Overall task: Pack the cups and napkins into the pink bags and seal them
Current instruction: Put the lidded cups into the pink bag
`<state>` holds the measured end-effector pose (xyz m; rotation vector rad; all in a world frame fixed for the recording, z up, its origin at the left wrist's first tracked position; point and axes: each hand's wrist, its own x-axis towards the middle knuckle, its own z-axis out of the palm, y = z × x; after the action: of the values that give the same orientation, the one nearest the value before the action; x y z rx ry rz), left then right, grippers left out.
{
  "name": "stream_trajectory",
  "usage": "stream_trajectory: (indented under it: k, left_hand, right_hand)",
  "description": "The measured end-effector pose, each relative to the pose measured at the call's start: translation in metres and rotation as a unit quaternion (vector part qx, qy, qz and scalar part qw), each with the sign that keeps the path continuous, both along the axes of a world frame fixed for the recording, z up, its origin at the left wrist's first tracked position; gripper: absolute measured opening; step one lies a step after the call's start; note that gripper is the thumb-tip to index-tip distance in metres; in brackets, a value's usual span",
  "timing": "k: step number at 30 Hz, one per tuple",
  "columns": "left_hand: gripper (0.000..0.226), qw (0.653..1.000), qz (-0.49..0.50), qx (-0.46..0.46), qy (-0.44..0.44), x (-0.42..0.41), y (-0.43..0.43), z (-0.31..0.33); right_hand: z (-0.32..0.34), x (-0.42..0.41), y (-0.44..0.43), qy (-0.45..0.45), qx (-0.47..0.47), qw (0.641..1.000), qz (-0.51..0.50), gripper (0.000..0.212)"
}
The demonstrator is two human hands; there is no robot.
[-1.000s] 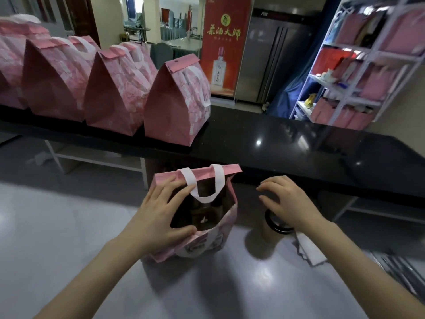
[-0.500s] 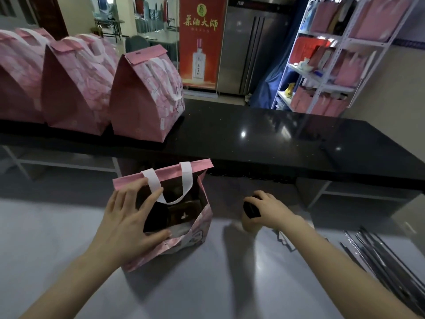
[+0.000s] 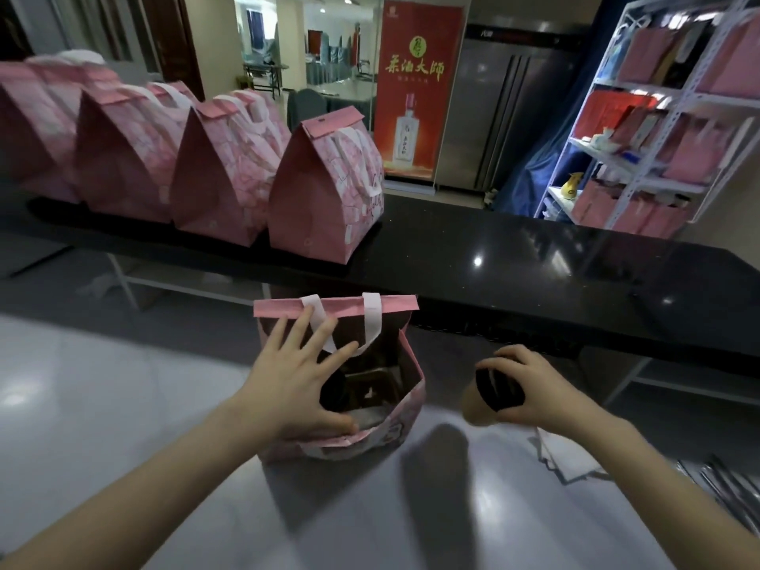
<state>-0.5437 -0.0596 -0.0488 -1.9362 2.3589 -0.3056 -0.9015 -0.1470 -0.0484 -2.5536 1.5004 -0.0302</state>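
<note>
Pink bag [image 3: 341, 405] stands open on the grey bench [image 3: 123, 405], its mouth spread by the left hand [image 3: 294, 388], whose fingers press the near wall with no clenched grip. Right hand [image 3: 534, 390] has its grip closed round a black-lidded cup [image 3: 495, 394], held just right of the bag and tilted. Something dark already sits inside. To do this well, bring the cup upright over the free side of the opening and lower it straight, keeping the mouth wide. White napkins [image 3: 567, 454] lie near the right wrist. Sealed bags [image 3: 325, 191] line the black counter [image 3: 534, 257] behind.
</note>
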Motion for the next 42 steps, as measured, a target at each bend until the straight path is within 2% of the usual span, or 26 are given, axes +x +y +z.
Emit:
stream_trajectory:
  k: [6, 10, 16, 23, 28, 33, 42]
  left_hand:
    - [0.105, 1.000, -0.003, -0.007, 0.014, 0.003, 0.000, -0.004]
    - [0.110, 1.000, 0.012, -0.009, 0.021, 0.002, 0.001, -0.003]
    - [0.121, 0.999, 0.027, -0.003, 0.034, 0.002, 0.003, 0.003]
    - [0.130, 0.998, 0.046, -0.025, 0.019, 0.010, 0.012, -0.002]
    - [0.126, 0.998, 0.042, -0.037, 0.025, 0.004, 0.017, -0.009]
    - [0.126, 0.998, 0.051, -0.035, 0.014, 0.003, 0.022, -0.012]
    - [0.121, 0.998, 0.059, -0.025, -0.003, 0.000, 0.027, -0.011]
  right_hand:
    - [0.109, 0.038, 0.025, -0.165, -0.072, 0.979, 0.094, 0.071]
    - [0.153, 0.082, 0.044, -0.226, -0.037, 0.959, 0.166, 0.071]
    - [0.119, 0.154, 0.047, -0.072, -0.041, 0.962, 0.260, 0.068]
    - [0.071, 0.182, 0.037, 0.060, -0.098, 0.950, 0.289, 0.067]
    - [0.062, 0.190, 0.027, 0.048, -0.108, 0.954, 0.276, 0.071]
    - [0.068, 0.181, 0.018, 0.023, -0.036, 0.969, 0.243, 0.068]
    - [0.047, 0.177, 0.025, 0.126, -0.067, 0.961, 0.237, 0.069]
